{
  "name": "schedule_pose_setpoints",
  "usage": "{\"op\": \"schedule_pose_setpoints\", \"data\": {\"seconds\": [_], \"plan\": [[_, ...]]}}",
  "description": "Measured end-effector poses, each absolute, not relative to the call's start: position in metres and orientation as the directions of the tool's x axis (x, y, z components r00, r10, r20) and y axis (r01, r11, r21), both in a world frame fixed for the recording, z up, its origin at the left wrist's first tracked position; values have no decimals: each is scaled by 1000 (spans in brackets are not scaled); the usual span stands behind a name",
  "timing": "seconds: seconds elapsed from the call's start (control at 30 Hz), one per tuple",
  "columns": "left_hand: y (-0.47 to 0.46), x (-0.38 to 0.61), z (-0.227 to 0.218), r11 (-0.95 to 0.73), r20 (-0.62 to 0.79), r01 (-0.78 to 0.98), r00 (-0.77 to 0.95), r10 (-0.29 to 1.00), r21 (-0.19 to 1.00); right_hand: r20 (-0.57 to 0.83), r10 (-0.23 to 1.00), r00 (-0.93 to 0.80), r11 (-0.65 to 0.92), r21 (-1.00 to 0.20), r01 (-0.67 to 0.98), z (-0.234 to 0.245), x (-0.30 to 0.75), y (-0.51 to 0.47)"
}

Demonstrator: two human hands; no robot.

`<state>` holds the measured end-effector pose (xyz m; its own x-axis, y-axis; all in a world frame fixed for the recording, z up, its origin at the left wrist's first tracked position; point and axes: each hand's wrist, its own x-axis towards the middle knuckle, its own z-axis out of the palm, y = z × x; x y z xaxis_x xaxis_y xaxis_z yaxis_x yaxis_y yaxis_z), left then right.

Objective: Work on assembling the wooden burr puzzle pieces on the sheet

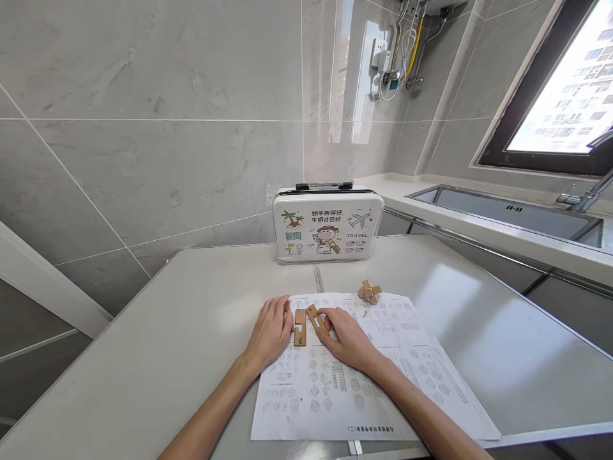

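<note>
Two flat wooden puzzle pieces lie on a printed instruction sheet (330, 409). One notched wooden piece (299, 338) is upright in the view, between my hands. The slotted wooden piece (312, 314) beside it is tilted, and my right hand (348, 338) has its thumb and fingers closed on its lower right side. My left hand (269, 332) rests at the sheet's left edge, fingers curled together just left of the notched piece; what they hold, if anything, is hidden. Beyond my right hand, an interlocked wooden burr puzzle (369, 292) sits on the sheet's far edge.
A white carry case (328, 225) with cartoon prints and a black handle stands at the back of the white table (191, 345), against the grey tiled wall. To the right are a counter with a sink (507, 207), a faucet (582, 199) and a window.
</note>
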<state>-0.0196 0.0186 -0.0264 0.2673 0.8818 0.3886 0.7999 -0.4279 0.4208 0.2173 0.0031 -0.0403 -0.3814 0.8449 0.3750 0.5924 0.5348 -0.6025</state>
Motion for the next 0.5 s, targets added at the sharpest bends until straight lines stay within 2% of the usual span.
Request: {"op": "schedule_pose_setpoints", "data": {"seconds": [0.23, 0.5], "plan": [[6, -15, -9, -595, 296, 685, 516, 804, 421, 395, 828, -397, 561, -597, 574, -40, 217, 3], [8, -17, -8, -639, 211, 643, 616, 759, 421, 396, 813, -427, 582, -590, 560, -40, 215, 2]]}}
